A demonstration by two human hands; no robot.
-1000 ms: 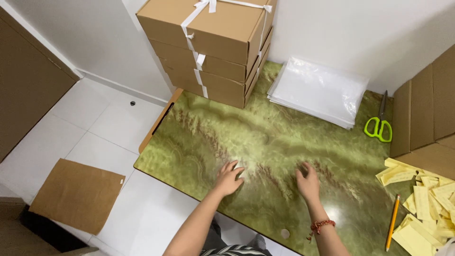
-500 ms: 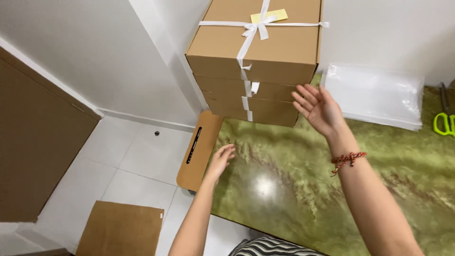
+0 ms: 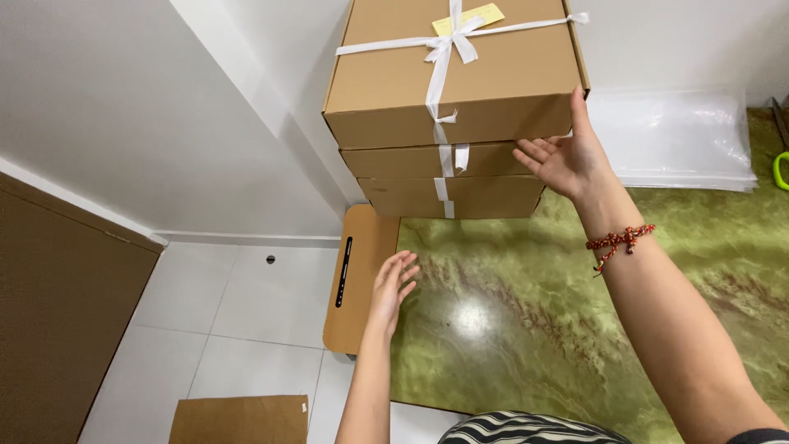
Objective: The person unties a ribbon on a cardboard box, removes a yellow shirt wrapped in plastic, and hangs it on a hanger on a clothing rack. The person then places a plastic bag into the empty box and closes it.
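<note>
So the stack of ribboned cardboard boxes (image 3: 454,107) sits at 12 o'clock on the green marble table (image 3: 575,329), with the right hand (image 3: 567,160) splayed by its side and the left hand (image 3: 393,284) loose-fingered, gripping nothing, at 7 o'clock, seemingly to bracket it.

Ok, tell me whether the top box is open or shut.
Shut: the top box has its lid flat, tied with a white ribbon bowed on top.

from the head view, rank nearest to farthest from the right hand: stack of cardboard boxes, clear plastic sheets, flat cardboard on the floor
1. stack of cardboard boxes, right hand at its right side
2. clear plastic sheets, to the right against the wall
3. flat cardboard, low left on the floor
</note>
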